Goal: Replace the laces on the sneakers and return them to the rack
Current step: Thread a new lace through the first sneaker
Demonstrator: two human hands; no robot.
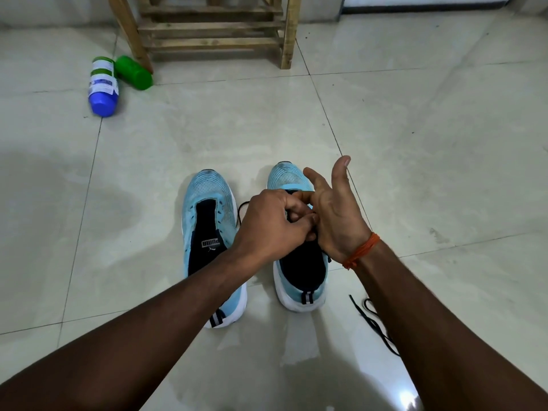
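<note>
Two light-blue sneakers stand side by side on the tiled floor, toes pointing away from me. The left sneaker has empty eyelets and a dark tongue. Both hands work over the right sneaker. My left hand has its fingers curled, pinching a black lace at the eyelets. My right hand meets it there, lower fingers bent on the same lace, thumb and forefinger raised. The lacing itself is hidden under my hands. A loose dark lace lies on the floor beside my right forearm.
A wooden slatted rack stands at the far wall. A blue-capped white bottle and a green bottle lie on the floor by its left leg. Pale floor tiles surround the sneakers.
</note>
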